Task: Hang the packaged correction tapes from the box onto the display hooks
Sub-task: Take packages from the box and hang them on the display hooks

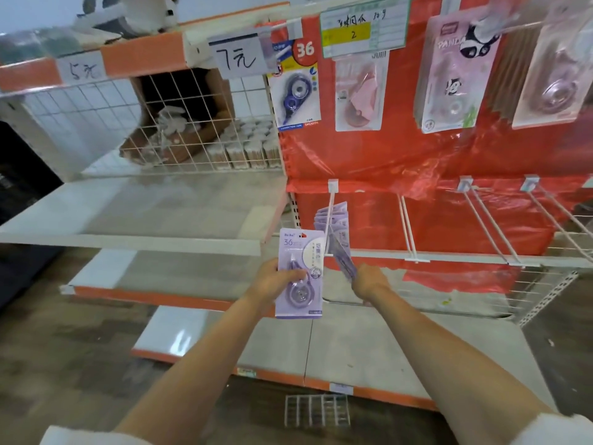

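My left hand (272, 282) grips one purple packaged correction tape (300, 274), held upright and facing me, just left of a white display hook (330, 220). Several purple packs (335, 229) hang on that hook, fanned out along it. My right hand (369, 281) pinches the lower edge of the front hanging pack (345, 263), which is tilted edge-on to me. The hook sticks out from the red back panel (401, 155) toward me. No box is in view.
Bare white hooks (409, 229) (487, 226) jut out to the right at the same height. Other tape packs (296, 88) (455, 72) hang on the upper row. A white shelf (138, 216) lies to the left, a wire basket (192, 123) above it, and a low shelf (353, 351) beneath my arms.
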{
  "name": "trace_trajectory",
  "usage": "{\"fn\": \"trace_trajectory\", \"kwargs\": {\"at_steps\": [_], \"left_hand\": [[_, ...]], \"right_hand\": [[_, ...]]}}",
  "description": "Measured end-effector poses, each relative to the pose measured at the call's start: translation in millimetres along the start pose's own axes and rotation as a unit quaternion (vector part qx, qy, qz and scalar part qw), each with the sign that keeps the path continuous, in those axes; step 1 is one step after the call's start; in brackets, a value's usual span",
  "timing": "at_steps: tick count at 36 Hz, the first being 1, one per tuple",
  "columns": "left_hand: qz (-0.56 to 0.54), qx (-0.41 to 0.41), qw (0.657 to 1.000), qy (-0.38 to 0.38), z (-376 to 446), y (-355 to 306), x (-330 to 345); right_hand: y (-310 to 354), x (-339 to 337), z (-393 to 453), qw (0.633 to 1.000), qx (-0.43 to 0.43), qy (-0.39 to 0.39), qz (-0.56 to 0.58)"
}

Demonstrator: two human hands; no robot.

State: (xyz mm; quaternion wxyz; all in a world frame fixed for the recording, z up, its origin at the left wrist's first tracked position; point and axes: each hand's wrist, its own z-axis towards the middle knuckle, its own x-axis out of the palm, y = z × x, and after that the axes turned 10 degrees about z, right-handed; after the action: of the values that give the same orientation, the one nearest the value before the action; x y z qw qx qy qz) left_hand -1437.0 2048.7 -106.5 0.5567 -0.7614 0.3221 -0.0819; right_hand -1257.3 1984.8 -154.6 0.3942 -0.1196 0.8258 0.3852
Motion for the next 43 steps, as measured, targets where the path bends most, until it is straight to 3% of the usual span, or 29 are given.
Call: {"fn": "trace_trajectory", "kwargs": {"at_steps": [4, 7, 9, 11, 13, 16, 21, 24, 27, 30, 34, 39, 43], "left_hand": [[0.016, 0.015, 1.0, -0.012, 3.8, 0.5, 7.1], [0.034, 0.024, 0.999, -0.021, 9.6, -3.4, 15.8], [0.016, 0.029, 0.999, -0.016, 13.1, -7.2, 23.3], [-0.001, 0.03, 0.999, -0.011, 16.9, -10.4, 31.7], [-0.016, 0.036, 0.999, -0.008, 17.4, -15.8, 42.4], [-0.014, 0.061, 0.998, -0.015, 18.0, -23.0, 61.5], [0.083, 0.127, 0.988, 0.011, 15.4, -27.8, 85.6], [0.185, 0.178, 0.966, 0.033, 11.6, -26.9, 92.6], [0.286, 0.156, 0.944, 0.057, 9.0, -19.7, 95.2], [0.412, 0.153, 0.892, 0.104, 9.8, -8.9, 90.2], [0.513, 0.187, 0.831, 0.108, 12.0, -0.3, 73.6], [0.527, 0.186, 0.825, 0.08, 14.8, 5.8, 52.9], [0.522, 0.174, 0.834, 0.048, 15.4, 11.1, 36.8]], "right_hand": [[-5.8, -7.6, -2.1, 1.0, -0.02, -0.002, -0.006], [-7.5, -16.2, -5.9, 0.996, -0.044, 0.008, 0.078], [-7.7, -22.1, -15.4, 0.971, -0.052, 0.042, 0.229], [-8.7, -27.6, -27.1, 0.92, -0.042, 0.091, 0.378], [-10.8, -32.7, -38.8, 0.892, -0.054, 0.115, 0.435], [-16.7, -35.4, -52.3, 0.879, -0.084, 0.114, 0.455], [-34.8, -35.2, -55.4, 0.856, -0.097, 0.089, 0.5], [-44.6, -38.7, -57.0, 0.852, -0.084, 0.058, 0.514], [-51.8, -39.8, -54.8, 0.843, -0.052, 0.028, 0.535], [-55.5, -39.9, -51.4, 0.855, -0.026, -0.003, 0.518], [-56.3, -33.8, -47.5, 0.874, -0.013, 0.003, 0.486], [-49.8, -12.5, -38.8, 0.923, -0.014, 0.057, 0.381], [-41.8, 10.8, -29.9, 0.927, -0.011, 0.092, 0.364]]}}
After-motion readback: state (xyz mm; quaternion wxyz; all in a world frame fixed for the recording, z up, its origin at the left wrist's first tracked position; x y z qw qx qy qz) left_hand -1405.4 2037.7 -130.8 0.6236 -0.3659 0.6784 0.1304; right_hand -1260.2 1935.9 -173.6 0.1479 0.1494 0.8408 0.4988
